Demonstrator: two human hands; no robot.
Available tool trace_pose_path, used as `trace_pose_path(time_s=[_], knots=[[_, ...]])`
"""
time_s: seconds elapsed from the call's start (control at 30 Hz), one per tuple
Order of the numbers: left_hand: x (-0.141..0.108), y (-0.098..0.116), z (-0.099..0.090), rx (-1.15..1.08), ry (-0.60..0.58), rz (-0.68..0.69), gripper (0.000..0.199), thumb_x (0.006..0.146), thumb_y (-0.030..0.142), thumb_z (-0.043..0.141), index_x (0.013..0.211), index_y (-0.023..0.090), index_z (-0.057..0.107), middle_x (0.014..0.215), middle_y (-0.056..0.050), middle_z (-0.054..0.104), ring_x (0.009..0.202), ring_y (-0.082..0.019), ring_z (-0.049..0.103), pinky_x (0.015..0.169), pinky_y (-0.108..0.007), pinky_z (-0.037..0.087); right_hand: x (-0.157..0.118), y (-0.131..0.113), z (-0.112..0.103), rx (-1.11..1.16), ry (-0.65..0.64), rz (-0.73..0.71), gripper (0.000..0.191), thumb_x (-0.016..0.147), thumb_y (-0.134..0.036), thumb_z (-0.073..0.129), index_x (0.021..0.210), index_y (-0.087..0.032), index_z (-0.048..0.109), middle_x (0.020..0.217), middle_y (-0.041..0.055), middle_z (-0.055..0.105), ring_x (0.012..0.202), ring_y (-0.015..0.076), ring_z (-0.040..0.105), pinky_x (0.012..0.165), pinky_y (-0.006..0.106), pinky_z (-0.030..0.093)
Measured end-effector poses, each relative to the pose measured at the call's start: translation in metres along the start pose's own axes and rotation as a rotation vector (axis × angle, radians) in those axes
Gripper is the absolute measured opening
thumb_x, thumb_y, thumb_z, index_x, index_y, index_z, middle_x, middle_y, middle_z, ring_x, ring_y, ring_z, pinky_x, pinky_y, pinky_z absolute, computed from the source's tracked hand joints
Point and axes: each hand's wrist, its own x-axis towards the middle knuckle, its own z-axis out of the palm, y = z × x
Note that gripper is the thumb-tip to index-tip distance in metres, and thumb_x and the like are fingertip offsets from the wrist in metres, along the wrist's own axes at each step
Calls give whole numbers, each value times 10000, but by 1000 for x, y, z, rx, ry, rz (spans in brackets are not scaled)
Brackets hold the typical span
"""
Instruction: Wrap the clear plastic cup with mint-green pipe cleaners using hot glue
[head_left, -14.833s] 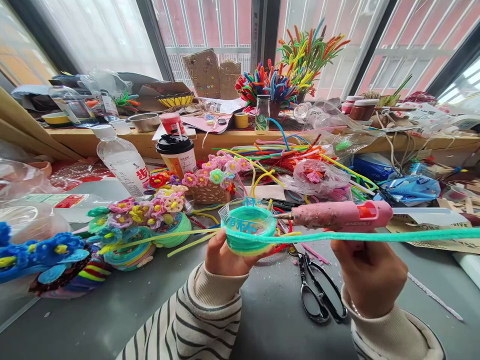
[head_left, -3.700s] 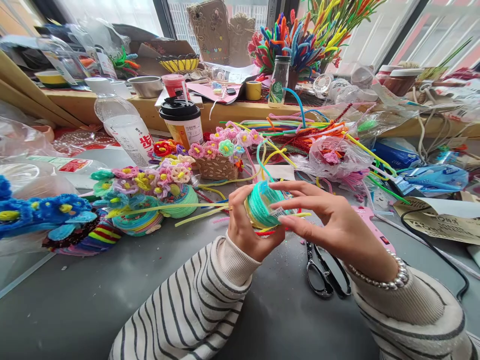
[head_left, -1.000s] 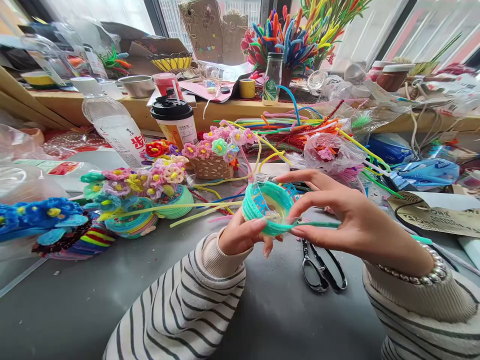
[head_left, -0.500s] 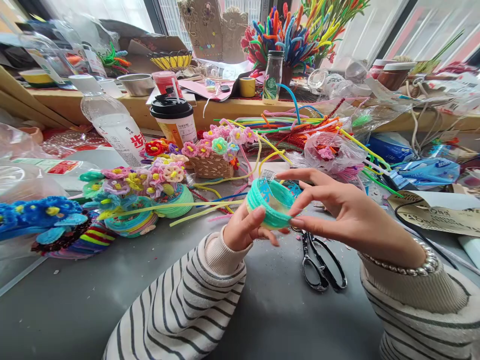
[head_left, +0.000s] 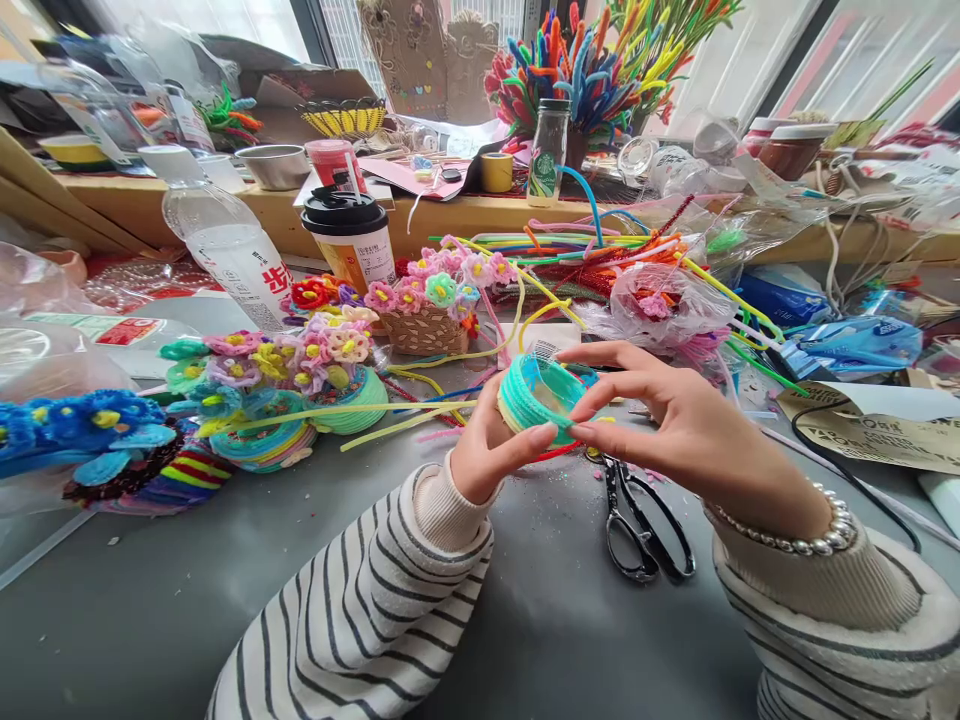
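Note:
Between my two hands is a small round cup-like ring [head_left: 523, 402], wrapped in rows of turquoise and pale yellow fuzzy pipe cleaner, with a clear, blue-printed inside. It is held above the table and tilted. My left hand [head_left: 484, 450] grips its left side, the thumb along the near edge and the other fingers mostly hidden behind it. My right hand [head_left: 649, 420] pinches the right rim between thumb and fingers. Just below my right hand, black-handled scissors [head_left: 649, 530] lie on the grey table [head_left: 555, 620], their blades partly hidden.
To the left stand pipe-cleaner flower pots [head_left: 262, 430]. Behind my hands are a woven basket of flowers [head_left: 427, 330], a lidded paper cup [head_left: 349, 240], a leaning plastic bottle [head_left: 225, 245] and loose pipe cleaners [head_left: 600, 250]. A brown paper bag [head_left: 877, 430] lies at the right.
The turquoise ring has turned in my hands, showing more of its pale yellow lower rows. My left thumb has moved right along its edge, and my right wrist has shifted slightly left.

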Motion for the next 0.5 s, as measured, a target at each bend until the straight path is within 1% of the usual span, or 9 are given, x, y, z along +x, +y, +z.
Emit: trace_pose_path(time_s=[0.1,0.2,0.33,0.4,0.5], knots=[[2,-3,-2,76,-6,31,459,624,235,700,1032,159,506,968,-64,639,948,-222,575,874,-349,415,0,-2,2,-33,-15,-4,101,716,-334,629,729,-238,661,1195,25,521,1127,207,483,972,395,369],[2,-4,-2,109,-13,45,405,636,216,685,1003,147,531,959,-65,644,935,-221,581,859,-340,423,-1,-2,3,-33,-21,-5,95,717,-330,627,729,-241,658,1197,27,519,1126,204,482,968,397,372],[2,-5,-2,94,0,41,426,626,227,698,1012,143,538,953,-69,651,945,-234,585,859,-351,428,0,-1,5,-51,-16,-23,98,729,-329,616,734,-242,660,1188,26,533,1112,198,496,954,385,388],[2,-3,-2,67,32,7,446,621,232,704,1026,144,540,977,-73,653,971,-241,581,883,-358,420,0,1,8,-120,32,-54,102,737,-323,610,751,-236,661,1175,37,549,1106,211,500,941,400,397],[3,1,-4,-17,84,-111,398,634,243,697,1000,165,562,958,-46,662,933,-221,608,854,-342,457,0,0,10,-300,194,-152,134,738,-284,613,845,-211,649,1156,76,565,1124,246,478,949,441,378]])
